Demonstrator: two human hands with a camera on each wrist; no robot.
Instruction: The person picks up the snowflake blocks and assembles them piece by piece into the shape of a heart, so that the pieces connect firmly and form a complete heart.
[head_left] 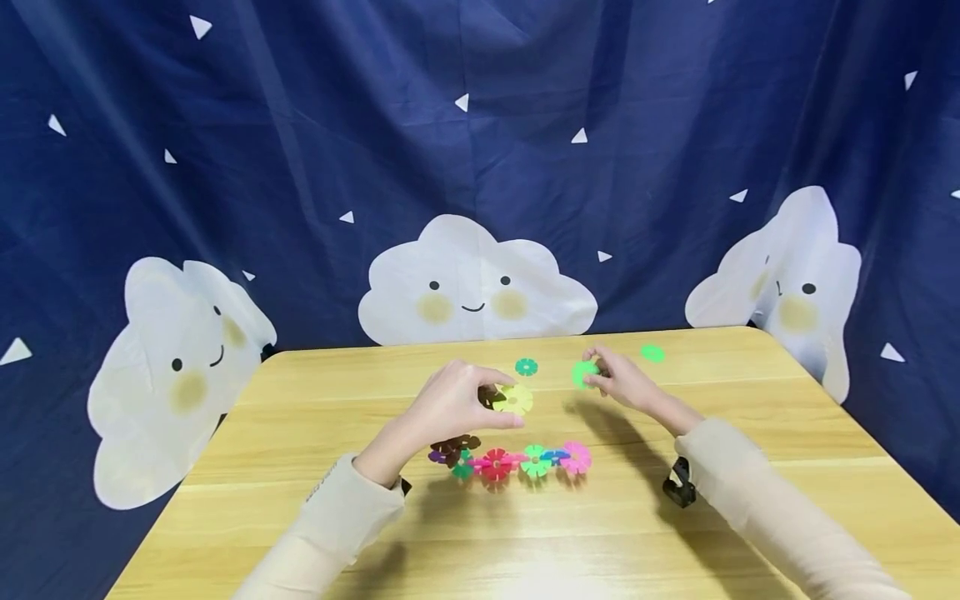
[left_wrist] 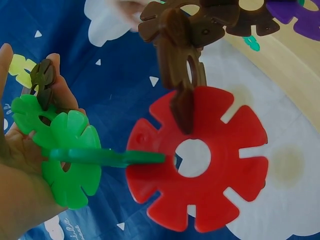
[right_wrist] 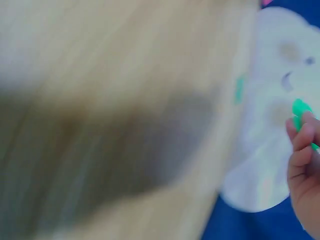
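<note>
My left hand (head_left: 450, 402) grips the end of a chain of slotted, flower-shaped plastic discs, with a yellow disc (head_left: 524, 403) showing between thumb and fingers. In the left wrist view, green discs (left_wrist: 77, 132) lie against the palm and slot into a big red disc (left_wrist: 245, 170). From there the chain continues through brown discs (left_wrist: 170, 55) to a purple one (left_wrist: 300, 20). Below the left hand, the head view shows more of it: a red disc (head_left: 497, 475), a light green disc (head_left: 536, 472) and a pink disc (head_left: 577, 457). My right hand (head_left: 628, 382) pinches a single bright green disc (head_left: 581, 376).
Two loose discs lie toward the back of the wooden table (head_left: 300, 500): a teal one (head_left: 527, 361) between the hands and a light green one (head_left: 652, 353) beyond the right hand. A dark blue curtain (head_left: 375, 125) with clouds hangs behind the table.
</note>
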